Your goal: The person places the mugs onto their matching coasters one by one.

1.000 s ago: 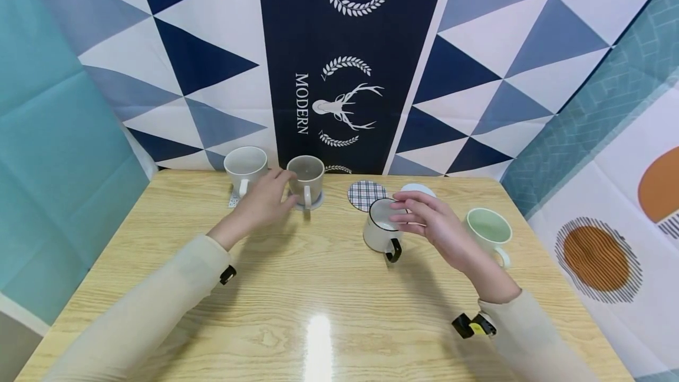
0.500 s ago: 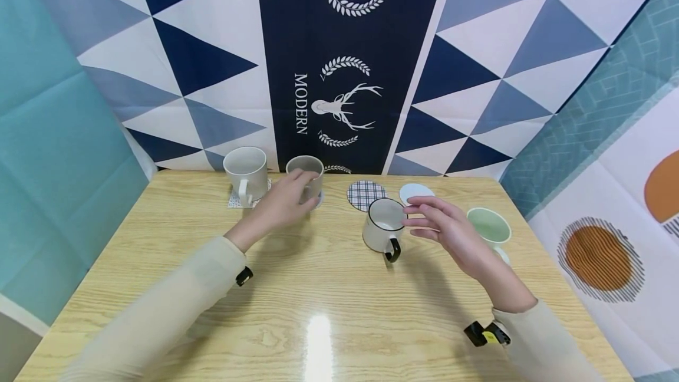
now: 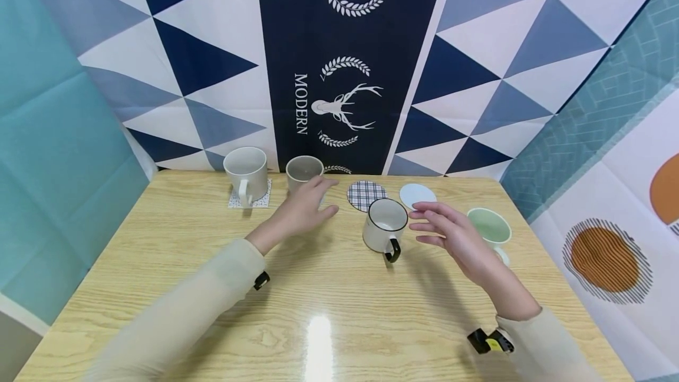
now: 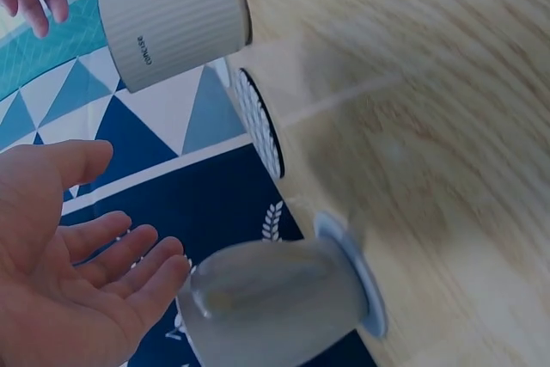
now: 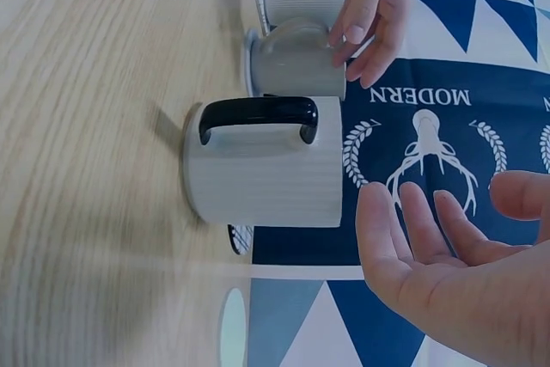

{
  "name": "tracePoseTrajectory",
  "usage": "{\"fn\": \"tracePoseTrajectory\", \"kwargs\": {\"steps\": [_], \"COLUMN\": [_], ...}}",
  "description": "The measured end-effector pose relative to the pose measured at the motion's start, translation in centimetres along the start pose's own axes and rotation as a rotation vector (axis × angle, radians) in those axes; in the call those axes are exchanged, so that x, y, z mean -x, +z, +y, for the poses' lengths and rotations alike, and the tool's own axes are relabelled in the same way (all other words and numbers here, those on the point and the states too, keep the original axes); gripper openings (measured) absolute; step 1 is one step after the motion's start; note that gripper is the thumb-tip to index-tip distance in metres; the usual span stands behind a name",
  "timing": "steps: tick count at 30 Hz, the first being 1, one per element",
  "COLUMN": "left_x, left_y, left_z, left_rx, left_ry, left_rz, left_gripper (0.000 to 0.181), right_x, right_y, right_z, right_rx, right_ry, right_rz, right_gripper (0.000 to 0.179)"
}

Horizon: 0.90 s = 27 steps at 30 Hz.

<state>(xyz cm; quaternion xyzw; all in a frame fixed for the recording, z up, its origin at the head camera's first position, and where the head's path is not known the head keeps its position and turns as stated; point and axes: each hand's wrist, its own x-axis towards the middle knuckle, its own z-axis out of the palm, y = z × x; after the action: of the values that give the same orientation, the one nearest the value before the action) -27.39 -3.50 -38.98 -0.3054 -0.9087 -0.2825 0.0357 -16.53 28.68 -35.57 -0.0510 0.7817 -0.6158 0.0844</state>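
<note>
A white mug with a black rim and black handle point(image 3: 381, 233) stands upright on the wooden table between my two hands. My left hand point(image 3: 302, 208) is held over the front of a grey mug point(image 3: 303, 168), fingers loosely extended, holding nothing. In the left wrist view that grey mug point(image 4: 275, 302) stands on a blue-grey coaster point(image 4: 354, 272), just beyond my fingertips. Fingers spread and relaxed, my right hand point(image 3: 458, 237) hovers to the right of the black-rimmed mug, its fingertips near the rim. In the right wrist view, a gap shows between those fingers point(image 5: 421, 221) and the mug point(image 5: 266, 178).
Farther left, a white mug point(image 3: 246, 171) stands on a square speckled coaster point(image 3: 261, 198). Behind the black-rimmed mug lie a plaid round coaster point(image 3: 365, 193) and a pale blue round one point(image 3: 417, 194). A green mug point(image 3: 490, 226) is at the right. Patterned cloth point(image 3: 339, 34) hangs behind the table.
My left hand has moved right, from between the white and grey mugs to past the grey mug's front. My right hand has drawn slightly right, away from the black-rimmed mug. The mugs stay put.
</note>
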Motion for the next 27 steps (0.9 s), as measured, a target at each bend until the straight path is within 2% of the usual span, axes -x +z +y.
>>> {"fn": "tracePoseTrajectory", "kwargs": {"steps": [7, 20, 27], "left_x": [-1.0, -2.6, -3.5], "left_y": [1.3, 3.6, 4.7], "left_z": [0.1, -0.2, -0.2], "left_rx": [-0.004, 0.034, -0.004], "left_ry": [-0.006, -0.023, -0.036], "left_rz": [-0.024, -0.018, -0.04], "left_gripper": [0.062, 0.063, 0.065], "right_x": [0.3, 0.5, 0.4], "right_y": [-0.2, -0.3, -0.2], "right_z": [0.6, 1.6, 1.9], "right_rx": [0.006, -0.009, -0.01], "right_ry": [0.001, 0.013, 0.015], "right_rz": [0.007, 0.006, 0.014], "right_gripper": [0.055, 0.054, 0.054]}}
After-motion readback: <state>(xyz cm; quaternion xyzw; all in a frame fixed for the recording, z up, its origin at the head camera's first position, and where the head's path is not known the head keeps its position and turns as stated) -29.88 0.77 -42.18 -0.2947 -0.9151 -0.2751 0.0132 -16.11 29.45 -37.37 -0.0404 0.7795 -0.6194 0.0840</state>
